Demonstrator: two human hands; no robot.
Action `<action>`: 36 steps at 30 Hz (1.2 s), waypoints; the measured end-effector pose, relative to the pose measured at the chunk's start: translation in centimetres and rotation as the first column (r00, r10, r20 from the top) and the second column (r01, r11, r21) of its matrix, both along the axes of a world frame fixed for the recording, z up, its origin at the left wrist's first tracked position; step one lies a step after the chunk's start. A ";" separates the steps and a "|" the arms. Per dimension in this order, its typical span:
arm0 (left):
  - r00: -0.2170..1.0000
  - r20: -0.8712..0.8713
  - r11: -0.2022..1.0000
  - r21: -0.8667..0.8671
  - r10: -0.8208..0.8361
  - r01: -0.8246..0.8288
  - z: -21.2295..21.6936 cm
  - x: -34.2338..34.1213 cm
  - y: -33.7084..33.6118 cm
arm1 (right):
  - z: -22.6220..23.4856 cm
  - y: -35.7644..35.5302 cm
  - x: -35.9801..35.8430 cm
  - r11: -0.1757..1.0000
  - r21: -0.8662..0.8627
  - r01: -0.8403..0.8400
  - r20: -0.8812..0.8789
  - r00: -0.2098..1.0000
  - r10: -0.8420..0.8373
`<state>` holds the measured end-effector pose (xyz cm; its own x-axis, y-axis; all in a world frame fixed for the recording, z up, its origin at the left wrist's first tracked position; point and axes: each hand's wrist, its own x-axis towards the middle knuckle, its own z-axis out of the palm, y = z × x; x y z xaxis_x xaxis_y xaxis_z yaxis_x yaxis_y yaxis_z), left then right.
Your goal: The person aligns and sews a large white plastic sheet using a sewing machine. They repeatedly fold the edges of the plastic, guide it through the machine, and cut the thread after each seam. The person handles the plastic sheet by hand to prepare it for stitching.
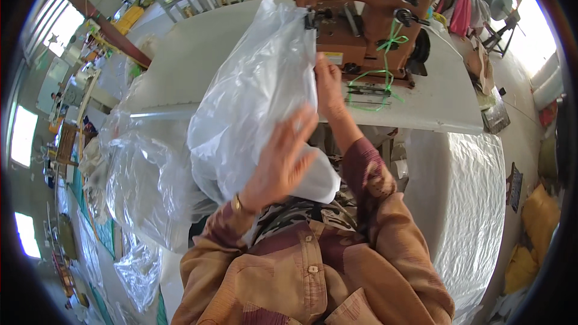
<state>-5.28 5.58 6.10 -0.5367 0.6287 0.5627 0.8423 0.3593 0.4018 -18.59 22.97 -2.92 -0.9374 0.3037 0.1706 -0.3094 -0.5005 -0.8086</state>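
A clear-white plastic sheet (pixel 247 90), perhaps a bag, lies crumpled over the table edge and droops toward my lap. Its right edge runs up to the working end of a brown sewing machine (pixel 340 48). My right hand (pixel 328 87) is at that edge, just in front of the machine, with its fingers closed on the plastic. Lower down, my left hand (pixel 280 159) is over the sheet, fingers stretched out and somewhat blurred by motion. Whether its palm presses on the plastic I cannot tell. Thread snips (pixel 368 91) lie right of my right hand, beside green string (pixel 388 54).
The pale tabletop (pixel 439 99) carries the machine. More clear plastic (pixel 144 186) hangs at the left. A large stack of white plastic (pixel 469 198) stands below the table at the right. Yellow sacks (pixel 539 219) lie on the floor farther right.
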 end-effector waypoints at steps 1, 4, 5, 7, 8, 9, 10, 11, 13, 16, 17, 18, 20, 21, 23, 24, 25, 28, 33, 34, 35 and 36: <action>0.980 0.192 0.998 -0.014 -0.056 0.059 -0.9 2.7 -1.6 | 1.3 -0.5 0.8 0.980 -0.159 -0.115 -0.042 0.993 0.110; 0.730 0.661 0.951 -0.078 -0.176 0.299 -5.2 7.7 -5.9 | 2.7 -0.1 4.5 0.902 -0.072 -0.427 -0.065 0.904 0.423; 0.720 0.682 0.955 -0.110 -0.129 0.275 -8.0 8.4 -7.2 | 3.4 -0.4 6.5 0.879 0.031 -0.475 -0.078 0.876 0.476; 0.683 0.728 0.950 -0.168 -0.062 0.264 -13.9 9.1 -8.9 | 0.6 -0.9 9.6 0.811 0.039 -0.584 0.030 0.812 0.583; 0.735 0.677 0.970 -0.156 -0.034 0.188 -16.5 9.0 -9.5 | -0.5 -1.2 11.1 0.772 0.037 -0.634 0.086 0.772 0.630; 0.783 0.622 0.984 -0.146 0.009 0.105 -18.6 8.8 -10.1 | -0.5 -2.1 12.5 0.768 0.076 -0.637 0.119 0.770 0.627; 0.826 0.560 0.992 -0.129 0.059 0.017 -20.0 8.6 -10.5 | -0.1 -3.3 13.6 0.758 0.121 -0.641 0.147 0.767 0.625; 0.825 0.560 0.992 -0.123 0.080 -0.013 -20.1 8.0 -10.3 | 0.3 -4.0 14.4 0.756 0.163 -0.634 0.166 0.773 0.612; 0.819 0.562 0.992 -0.105 0.118 -0.071 -20.2 6.4 -9.4 | 0.7 -4.5 15.5 0.755 0.066 -0.652 0.196 0.750 0.631; 0.844 0.497 0.947 -0.319 0.201 -0.038 -23.3 3.3 -10.3 | 1.1 -4.3 16.1 0.737 0.002 -0.676 0.222 0.719 0.659; 0.860 0.460 0.925 -0.378 0.221 -0.035 -22.8 2.1 -11.0 | 1.4 -4.0 16.3 0.734 -0.008 -0.679 0.226 0.714 0.663; 0.872 0.418 0.905 -0.420 0.255 -0.064 -22.1 1.1 -12.6 | 1.9 -3.7 16.8 0.765 -0.089 -0.638 0.171 0.747 0.642; 0.894 0.279 0.878 -0.430 0.351 -0.210 -18.3 -2.1 -15.6 | 4.6 -3.3 18.2 0.805 -0.219 -0.551 0.068 0.815 0.576; 0.894 0.181 0.855 -0.417 0.410 -0.308 -15.3 -4.1 -17.3 | 6.1 -3.1 18.9 0.829 -0.255 -0.499 0.040 0.851 0.524; 0.820 -0.039 0.761 -0.348 0.571 -0.547 -8.0 -7.3 -22.2 | 5.1 -2.5 18.8 0.843 -0.130 -0.522 0.138 0.832 0.537; 0.750 -0.133 0.694 -0.302 0.648 -0.653 -4.5 -8.6 -24.7 | 3.9 -2.4 18.7 0.842 -0.070 -0.535 0.193 0.821 0.538; 0.660 -0.211 0.601 -0.282 0.721 -0.748 -0.6 -9.2 -27.5 | 1.2 -2.9 18.0 0.822 0.019 -0.570 0.285 0.791 0.542; 0.455 -0.306 0.343 -0.356 0.836 -0.869 5.3 -11.7 -32.7 | -2.9 -6.4 17.0 0.858 -0.122 -0.499 0.409 0.763 0.501; 0.397 -0.169 0.121 -0.785 0.902 -0.608 -1.6 -12.2 -35.4 | -5.8 -9.3 17.0 0.816 -0.163 -0.555 0.416 0.711 0.567; 0.469 -0.108 0.218 -0.780 0.877 -0.587 -5.4 -11.3 -35.1 | -5.0 -9.3 17.6 0.816 -0.198 -0.543 0.413 0.709 0.572; 0.626 -0.161 0.460 -0.545 0.763 -0.701 -10.7 -10.4 -36.1 | -3.9 -8.9 18.3 0.828 -0.186 -0.529 0.373 0.742 0.558; 0.662 -0.277 0.511 -0.457 0.696 -0.728 -14.9 -8.6 -36.6 | -4.1 -8.8 18.7 0.831 -0.144 -0.538 0.351 0.757 0.551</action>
